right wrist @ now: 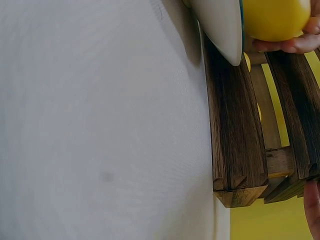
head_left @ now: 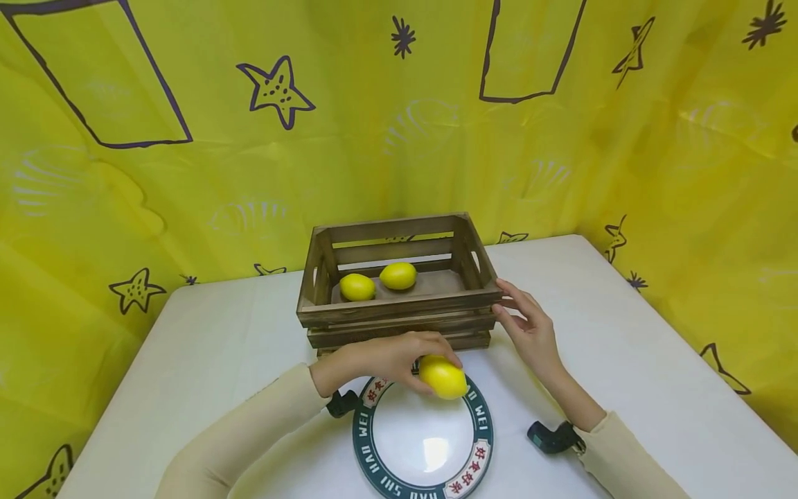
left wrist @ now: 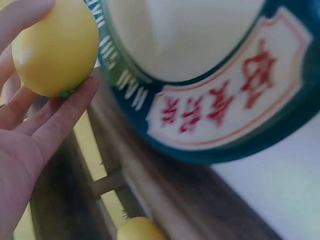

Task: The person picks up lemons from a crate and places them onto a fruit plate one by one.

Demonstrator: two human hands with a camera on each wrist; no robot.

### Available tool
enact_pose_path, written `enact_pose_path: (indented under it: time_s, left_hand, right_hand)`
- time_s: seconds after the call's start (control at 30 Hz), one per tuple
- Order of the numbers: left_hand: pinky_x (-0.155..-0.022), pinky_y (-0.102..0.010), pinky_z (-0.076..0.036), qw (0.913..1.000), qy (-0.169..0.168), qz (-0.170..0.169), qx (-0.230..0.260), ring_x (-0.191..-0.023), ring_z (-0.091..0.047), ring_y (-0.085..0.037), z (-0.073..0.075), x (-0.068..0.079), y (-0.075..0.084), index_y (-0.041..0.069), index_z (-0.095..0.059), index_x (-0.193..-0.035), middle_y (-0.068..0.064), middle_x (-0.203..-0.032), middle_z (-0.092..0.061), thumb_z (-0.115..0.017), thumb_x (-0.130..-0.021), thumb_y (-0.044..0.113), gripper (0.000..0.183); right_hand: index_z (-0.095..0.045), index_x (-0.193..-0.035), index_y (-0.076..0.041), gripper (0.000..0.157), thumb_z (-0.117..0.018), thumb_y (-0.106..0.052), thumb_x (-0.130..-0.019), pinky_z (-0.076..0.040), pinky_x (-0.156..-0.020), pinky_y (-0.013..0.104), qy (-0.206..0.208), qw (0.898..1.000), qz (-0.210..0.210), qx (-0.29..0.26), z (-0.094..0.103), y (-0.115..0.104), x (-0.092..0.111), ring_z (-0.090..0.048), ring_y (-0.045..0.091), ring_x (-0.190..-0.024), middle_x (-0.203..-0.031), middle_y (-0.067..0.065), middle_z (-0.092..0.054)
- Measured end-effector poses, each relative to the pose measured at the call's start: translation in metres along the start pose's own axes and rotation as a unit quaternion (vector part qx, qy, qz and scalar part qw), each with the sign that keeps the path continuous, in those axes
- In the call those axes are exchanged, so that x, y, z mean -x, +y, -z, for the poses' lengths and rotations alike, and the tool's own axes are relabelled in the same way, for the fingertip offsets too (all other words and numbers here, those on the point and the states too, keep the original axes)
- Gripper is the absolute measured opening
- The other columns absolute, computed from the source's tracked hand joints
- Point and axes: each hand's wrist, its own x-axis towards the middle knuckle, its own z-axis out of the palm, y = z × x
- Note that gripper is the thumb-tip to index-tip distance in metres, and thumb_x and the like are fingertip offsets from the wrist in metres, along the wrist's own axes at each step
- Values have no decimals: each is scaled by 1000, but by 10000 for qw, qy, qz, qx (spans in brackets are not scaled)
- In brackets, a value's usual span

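Observation:
My left hand (head_left: pixel 399 355) grips a yellow lemon (head_left: pixel 442 378) above the far part of a round plate (head_left: pixel 485 416) with a dark green lettered rim. In the left wrist view, the fingers curl about that lemon (left wrist: pixel 57 50), whose green tip points down. A brown slatted wooden crate (head_left: pixel 399 320) stands just behind the plate, with two more lemons (head_left: pixel 358 287) lying inside on its left and middle. At the crate's front right corner, my right hand (head_left: pixel 530 333) touches the wood with its fingertips and thumb; the right wrist view shows only part of it.
Everything stands on a white table (head_left: pixel 237 333). A yellow curtain (head_left: pixel 349 166) with drawn stars hangs close behind the crate and along both sides. Black wrist devices (head_left: pixel 551 438) sit on both forearms, beside the plate.

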Motion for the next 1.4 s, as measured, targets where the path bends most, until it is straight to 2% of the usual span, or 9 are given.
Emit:
enact_pose_path:
  time_s: [0.2, 0.33, 0.7, 1.1, 1.4]
  left_hand:
    - [-107, -22, -38, 9987, -158, 454, 145, -122, -49, -15, -10, 1, -5, 10, -57, -134, -5, -134, -56, -77, -85, 15, 53]
    - [-106, -22, -38, 9981, -158, 575, 167, -122, -49, -14, -13, 2, -6, 12, -58, -134, -5, -134, -56, -78, -84, 15, 54]
    - [-107, -22, -37, 9991, -92, 407, 14, -123, -49, -16, -17, 0, -13, 10, -56, -136, -5, -135, -56, -77, -85, 18, 55]
    - [-107, -21, -37, 9976, -65, 588, 368, -122, -49, -11, -17, 3, -18, 12, -51, -139, -4, -137, -54, -75, -87, 23, 58]
    - [-108, -23, -38, 9981, 153, 438, 410, -124, -50, -15, -12, 6, -18, 8, -51, -139, -6, -137, -54, -75, -88, 22, 58]
  right_hand:
    - [-53, -127, 16, 43, -60, 20, -85, -53, -74, 11, 39, 9999, 39, -124, -1, 1, 0, -61, -4, -98, -113, -19, -58]
    - [-53, -126, 16, 43, -60, 21, -84, -53, -74, 11, 45, 9998, 100, -153, -1, 2, 0, -61, -4, -97, -113, -19, -58]
    - [-53, -127, 17, 44, -60, 21, -84, -53, -74, 11, 18, 9998, 185, -108, -1, 3, -1, -61, -2, -98, -114, -19, -58]
    - [-51, -126, 18, 43, -59, 22, -84, -52, -73, 10, 15, 9997, 196, -124, -3, 3, 0, -61, -5, -97, -113, -19, -58]
    - [-52, -126, 17, 44, -59, 23, -83, -53, -73, 11, 59, 9994, 276, -186, -3, 6, -1, -62, -3, -97, -113, -18, -58]
